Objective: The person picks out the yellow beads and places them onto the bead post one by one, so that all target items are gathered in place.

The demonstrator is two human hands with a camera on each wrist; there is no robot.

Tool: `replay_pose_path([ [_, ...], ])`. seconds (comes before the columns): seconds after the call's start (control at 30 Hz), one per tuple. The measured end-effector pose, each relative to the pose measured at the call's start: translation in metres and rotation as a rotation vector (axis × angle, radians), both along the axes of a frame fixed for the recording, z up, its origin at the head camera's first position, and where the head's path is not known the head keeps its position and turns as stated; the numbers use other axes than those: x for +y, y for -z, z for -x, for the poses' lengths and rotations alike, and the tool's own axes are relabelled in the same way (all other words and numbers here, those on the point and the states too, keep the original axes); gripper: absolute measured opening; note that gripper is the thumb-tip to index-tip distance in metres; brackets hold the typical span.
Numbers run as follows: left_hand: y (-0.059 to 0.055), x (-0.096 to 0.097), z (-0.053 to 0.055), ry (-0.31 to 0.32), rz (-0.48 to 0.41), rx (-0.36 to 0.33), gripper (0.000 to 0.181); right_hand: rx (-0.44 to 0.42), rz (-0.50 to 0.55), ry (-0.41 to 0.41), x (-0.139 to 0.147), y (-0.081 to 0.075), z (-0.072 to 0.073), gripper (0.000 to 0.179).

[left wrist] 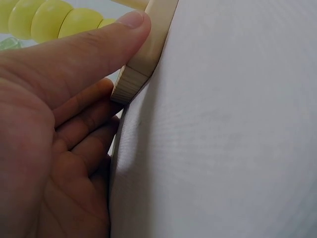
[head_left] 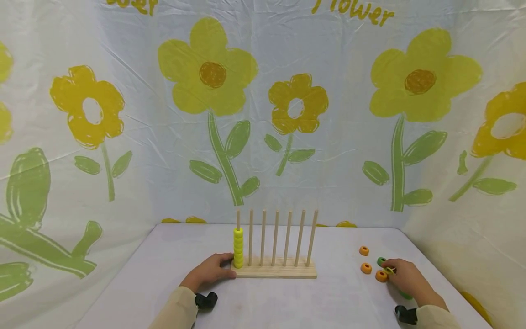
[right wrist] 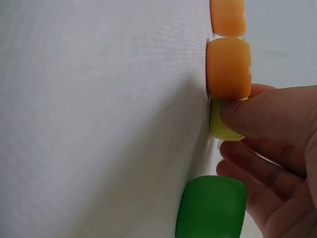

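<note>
A wooden peg stand [head_left: 275,273] with several upright rods stands on the table. Yellow beads [head_left: 238,249] are stacked on its leftmost rod; the other rods are bare. My left hand [head_left: 207,270] holds the left end of the base, thumb along the front edge and fingers behind, as the left wrist view shows. Far to the right, my right hand [head_left: 411,279] pinches a yellow bead [right wrist: 218,121] between thumb and fingers. That bead is down at the tabletop, close beside an orange bead [right wrist: 229,68]. A green bead [right wrist: 212,208] lies near the curled lower fingers.
More orange beads, one farther back [head_left: 364,250] and one to the left [head_left: 366,268], lie near the right hand. Another green bead [head_left: 381,261] sits just beyond its fingertips. A flower-printed cloth [head_left: 345,183] hangs behind the white table [head_left: 287,306].
</note>
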State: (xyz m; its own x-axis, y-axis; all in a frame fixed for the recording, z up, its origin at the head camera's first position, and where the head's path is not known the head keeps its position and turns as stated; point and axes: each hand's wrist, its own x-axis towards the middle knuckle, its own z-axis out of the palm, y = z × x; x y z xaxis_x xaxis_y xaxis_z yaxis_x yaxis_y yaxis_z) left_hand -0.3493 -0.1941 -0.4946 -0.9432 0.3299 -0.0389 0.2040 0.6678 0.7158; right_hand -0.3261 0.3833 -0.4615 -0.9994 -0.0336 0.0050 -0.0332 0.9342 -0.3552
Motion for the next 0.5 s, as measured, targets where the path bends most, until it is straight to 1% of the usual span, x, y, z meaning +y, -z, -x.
replay_pose_path([
  [0.1, 0.001, 0.000, 0.000, 0.000, -0.004, -0.005, 0.077, 0.007, 0.000, -0.003, 0.001, 0.001, -0.001, 0.021],
  [0.23, 0.003, 0.001, 0.001, 0.003, -0.004, -0.003, 0.077, -0.019, 0.002, 0.014, 0.001, 0.000, -0.001, 0.022],
  [0.4, 0.003, 0.000, 0.001, 0.003, 0.002, 0.005, 0.077, -0.039, 0.016, 0.030, 0.000, -0.005, -0.003, 0.024],
  [0.5, 0.003, 0.000, 0.001, 0.000, -0.001, 0.005, 0.076, -0.034, 0.025, 0.029, -0.001, -0.009, -0.005, 0.025],
])
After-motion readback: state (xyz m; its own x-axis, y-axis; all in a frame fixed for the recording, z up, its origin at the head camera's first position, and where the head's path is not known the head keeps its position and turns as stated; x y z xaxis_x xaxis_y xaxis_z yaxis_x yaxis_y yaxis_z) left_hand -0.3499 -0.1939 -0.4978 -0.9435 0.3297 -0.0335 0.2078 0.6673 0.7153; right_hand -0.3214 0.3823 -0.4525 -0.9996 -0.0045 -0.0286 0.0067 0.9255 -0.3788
